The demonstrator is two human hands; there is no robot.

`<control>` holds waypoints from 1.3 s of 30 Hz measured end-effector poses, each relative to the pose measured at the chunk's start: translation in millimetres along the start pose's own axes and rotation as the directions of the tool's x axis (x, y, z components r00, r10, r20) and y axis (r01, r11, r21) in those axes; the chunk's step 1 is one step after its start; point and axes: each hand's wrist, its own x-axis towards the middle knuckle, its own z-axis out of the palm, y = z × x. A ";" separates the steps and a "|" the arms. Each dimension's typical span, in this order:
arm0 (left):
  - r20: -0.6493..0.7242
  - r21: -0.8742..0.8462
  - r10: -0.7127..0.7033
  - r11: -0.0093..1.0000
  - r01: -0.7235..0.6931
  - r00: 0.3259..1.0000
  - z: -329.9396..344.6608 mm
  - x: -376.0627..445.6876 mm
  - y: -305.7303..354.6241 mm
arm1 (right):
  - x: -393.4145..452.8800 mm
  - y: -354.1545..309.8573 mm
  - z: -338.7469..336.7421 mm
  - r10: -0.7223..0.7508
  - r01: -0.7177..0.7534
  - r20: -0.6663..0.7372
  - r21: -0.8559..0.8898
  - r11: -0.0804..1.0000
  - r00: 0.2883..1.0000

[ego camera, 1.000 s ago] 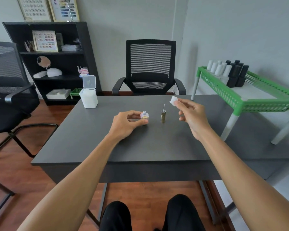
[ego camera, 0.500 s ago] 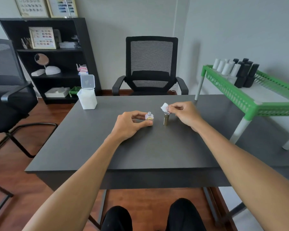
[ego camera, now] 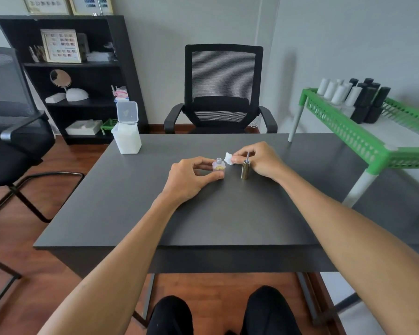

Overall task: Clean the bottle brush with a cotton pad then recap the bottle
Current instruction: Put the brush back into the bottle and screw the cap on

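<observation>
Bottle (ego camera: 218,165), uncapped, mid-table (ego camera: 131,201), pinched between thumb and fingers of left hand (ego camera: 191,180). At its 3 o'clock, brush cap (ego camera: 245,169) stands upright, bristle stem up. Right hand (ego camera: 261,160) behind cap pinches cotton pad (ego camera: 228,158), just beside stem.

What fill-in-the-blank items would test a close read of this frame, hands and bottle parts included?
1. The left hand holds the small uncapped ____ on the table.
2. The right hand pinches a white ____ beside the brush.
3. The gold cap stands on the table with its brush pointing ____.
4. The white container at the table's far left corner has its lid ____.

Missing words: bottle; cotton pad; up; open
</observation>
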 end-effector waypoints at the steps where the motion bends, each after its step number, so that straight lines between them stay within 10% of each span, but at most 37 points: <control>1: 0.001 0.003 -0.002 1.000 0.002 1.000 -0.2 0.2 -0.1 | 0.2 -0.3 0.8 0.008 -0.008 0.003 -0.015 1.000 1.000; 19: -0.003 0.023 -0.010 1.000 0.011 1.000 0.8 0.7 -2.9 | -21.9 14.1 -11.7 0.089 0.025 -0.264 0.401 0.916 0.960; 39: 0.022 0.053 -0.036 0.998 0.035 0.999 -1.3 2.7 0.7 | -65.3 9.6 -4.7 -0.088 0.094 -0.068 0.099 0.991 0.994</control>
